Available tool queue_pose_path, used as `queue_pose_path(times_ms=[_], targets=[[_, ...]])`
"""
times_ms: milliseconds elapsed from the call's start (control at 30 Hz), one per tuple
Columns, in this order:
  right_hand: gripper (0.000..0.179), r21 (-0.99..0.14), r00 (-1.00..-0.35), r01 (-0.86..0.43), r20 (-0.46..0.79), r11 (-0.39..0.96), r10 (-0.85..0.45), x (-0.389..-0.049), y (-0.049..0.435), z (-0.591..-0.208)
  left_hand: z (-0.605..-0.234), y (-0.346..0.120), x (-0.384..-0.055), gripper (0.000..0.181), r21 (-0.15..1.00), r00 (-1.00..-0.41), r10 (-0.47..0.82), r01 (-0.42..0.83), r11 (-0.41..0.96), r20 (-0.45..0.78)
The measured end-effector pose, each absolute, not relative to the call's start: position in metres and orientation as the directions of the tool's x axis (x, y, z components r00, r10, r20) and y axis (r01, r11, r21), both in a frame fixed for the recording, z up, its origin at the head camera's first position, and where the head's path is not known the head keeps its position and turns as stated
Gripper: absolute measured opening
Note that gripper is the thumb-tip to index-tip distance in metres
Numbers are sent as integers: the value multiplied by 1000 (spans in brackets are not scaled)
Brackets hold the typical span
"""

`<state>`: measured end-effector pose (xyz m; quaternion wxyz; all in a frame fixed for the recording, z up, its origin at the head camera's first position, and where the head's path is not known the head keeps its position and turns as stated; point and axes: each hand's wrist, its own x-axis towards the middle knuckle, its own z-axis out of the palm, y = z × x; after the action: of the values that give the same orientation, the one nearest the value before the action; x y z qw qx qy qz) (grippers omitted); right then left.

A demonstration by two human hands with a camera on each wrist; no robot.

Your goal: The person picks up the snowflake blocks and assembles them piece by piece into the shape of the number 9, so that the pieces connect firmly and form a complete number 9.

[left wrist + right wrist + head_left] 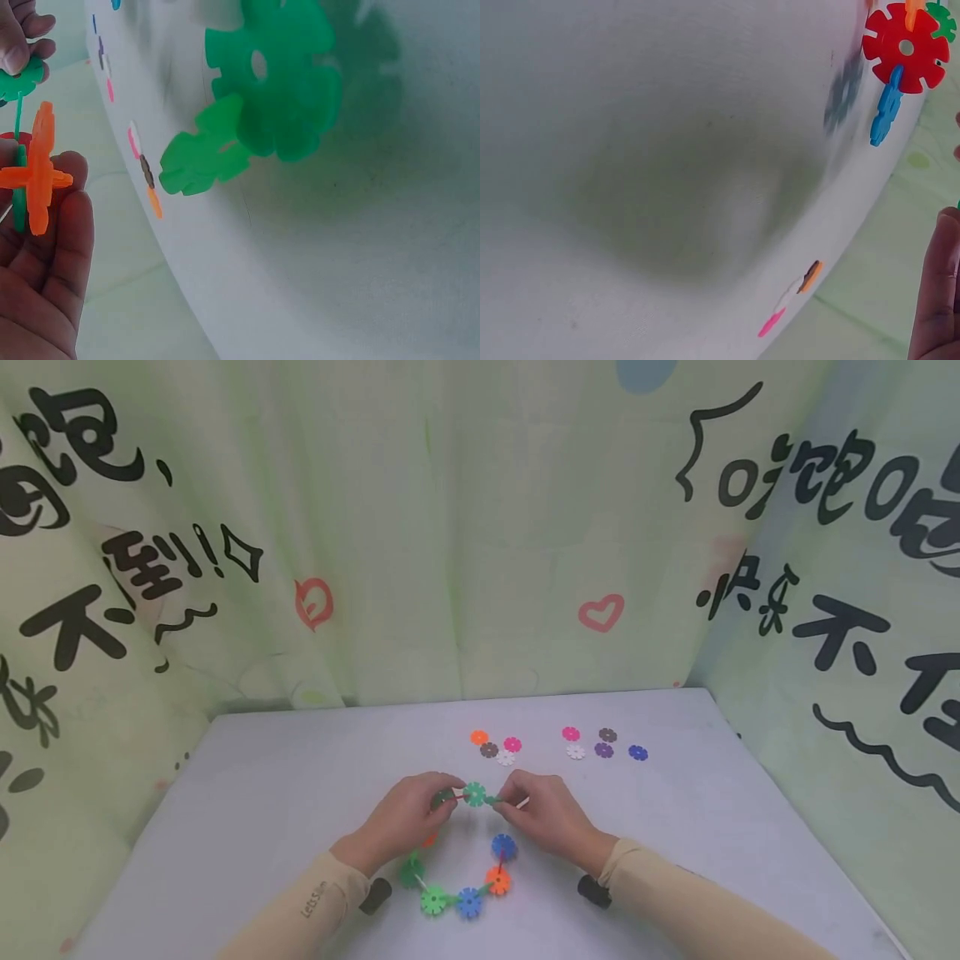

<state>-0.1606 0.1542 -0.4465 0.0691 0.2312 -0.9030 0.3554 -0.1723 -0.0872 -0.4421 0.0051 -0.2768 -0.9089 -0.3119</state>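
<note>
Green notched plastic formed the flower-shaped disc (475, 794) held up over the white desk (262, 827); fingers of the left hand (408, 814) pinched linked discs (443, 797) beside it, those of the right hand (553, 814) an edge-on green disc (492, 799) opposite; squaring the slots, then pressing straight, seemed the surest way to seat them

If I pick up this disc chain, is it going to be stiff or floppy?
The chain will probably stay fairly stiff, since its discs slot crosswise into one another. It's likely light, as the discs look thin. A hard tug might separate it, because neighbours seem to overlap only near their rims.
</note>
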Motion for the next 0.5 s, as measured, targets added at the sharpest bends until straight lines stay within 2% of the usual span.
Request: queue_pose_path(times_ms=[500], targets=[[15,-592,-881,-474,322,652,-348,-161,150,-449,-441,-81,-172,32,602,-859,493,467,647,136]])
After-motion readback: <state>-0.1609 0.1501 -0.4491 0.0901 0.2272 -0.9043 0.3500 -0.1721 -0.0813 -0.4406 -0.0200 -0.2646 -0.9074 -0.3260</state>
